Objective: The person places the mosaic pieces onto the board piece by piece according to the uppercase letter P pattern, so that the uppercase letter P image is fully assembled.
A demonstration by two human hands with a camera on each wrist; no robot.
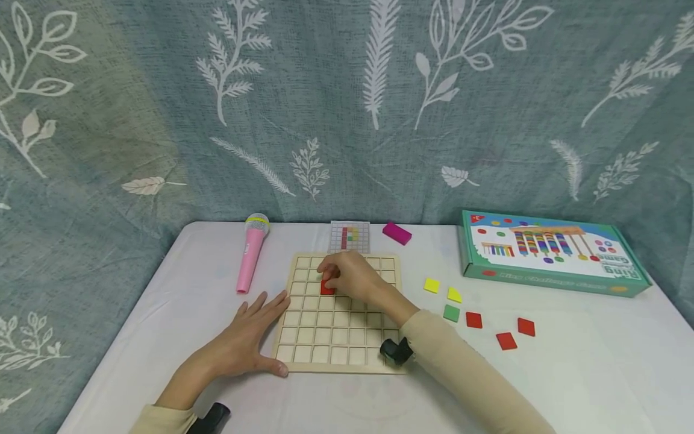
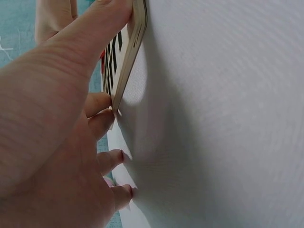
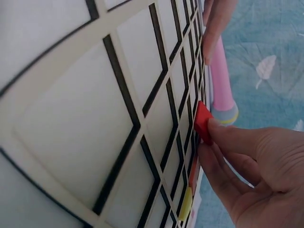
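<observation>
A wooden grid board [image 1: 317, 335] lies flat on the white table. My right hand [image 1: 355, 276] reaches over its upper part and pinches a red square tile [image 3: 203, 122] between thumb and fingers, tilted against the grid. Beyond that tile, a yellow tile [image 3: 185, 204] and another reddish tile [image 3: 193, 172] sit in cells; in the head view my right hand hides most of that area. My left hand [image 1: 244, 339] is spread along the board's left side, its thumb at the near corner and its fingertips by the left edge.
Right of the board lie loose yellow tiles [image 1: 431, 285], a green tile [image 1: 451, 313] and red tiles [image 1: 474, 320]. Behind it are a pattern card [image 1: 337, 236] and a magenta block [image 1: 397, 233]. A pink microphone [image 1: 250, 256] lies left; a green game box [image 1: 553, 253] is at back right.
</observation>
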